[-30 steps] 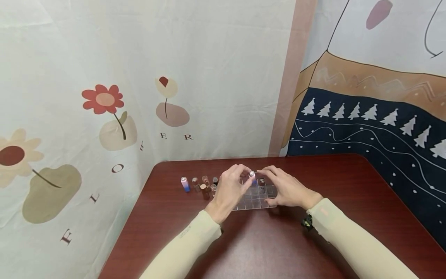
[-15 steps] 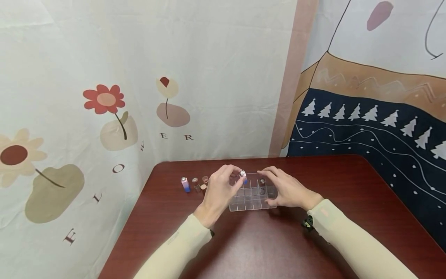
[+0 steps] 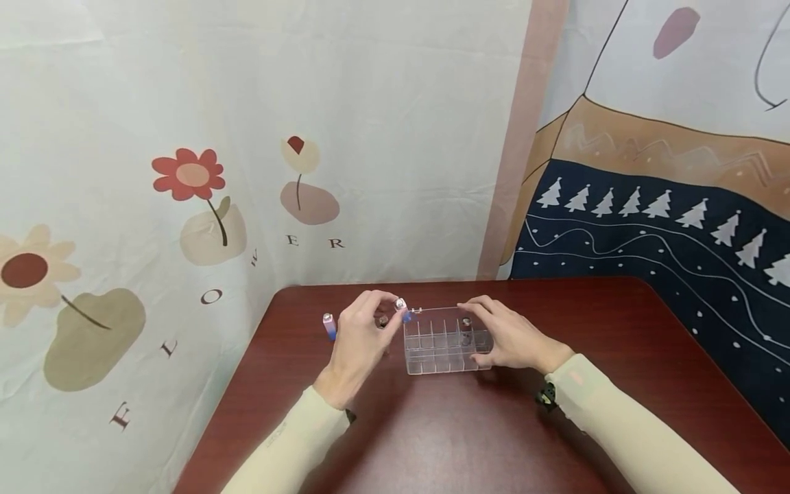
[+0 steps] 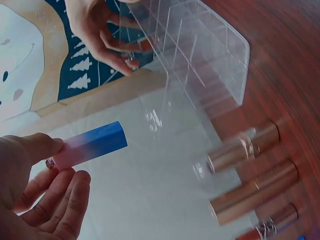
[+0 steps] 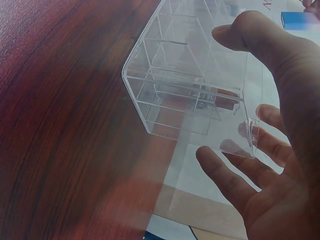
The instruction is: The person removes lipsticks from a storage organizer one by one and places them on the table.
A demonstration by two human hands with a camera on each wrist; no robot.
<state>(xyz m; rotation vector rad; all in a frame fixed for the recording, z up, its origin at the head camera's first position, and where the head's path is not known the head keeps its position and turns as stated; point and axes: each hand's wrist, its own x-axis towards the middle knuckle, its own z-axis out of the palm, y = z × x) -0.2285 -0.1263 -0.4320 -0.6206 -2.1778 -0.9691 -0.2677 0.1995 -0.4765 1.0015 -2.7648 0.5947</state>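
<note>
My left hand (image 3: pixel 358 336) pinches a lipstick tube (image 4: pixel 90 145) that fades from pink to blue, holding it in the air just off the left end of the clear lipstick organizer (image 3: pixel 426 367). The thumb is on one side of the tube's pink end, fingers on the other. At the organizer's right end, my right hand (image 3: pixel 515 336) holds it between the thumb at the front and fingers at the back panel. A dark lipstick (image 3: pixel 467 331) stands in a right-hand compartment, seen through the plastic.
A second pink-and-blue tube (image 3: pixel 330 326) stands on the dark red table (image 3: pixel 469 425), left of my left hand. Behind that hand, mostly hidden in the head view, a brown tube (image 4: pixel 255 192) and a clear-and-copper tube (image 4: pixel 245 150) stand close together.
My left hand has moved left with the lipstick, from over the organizer to beyond its left end, baring the compartments and covering the loose tubes. My right hand has stayed put.
</note>
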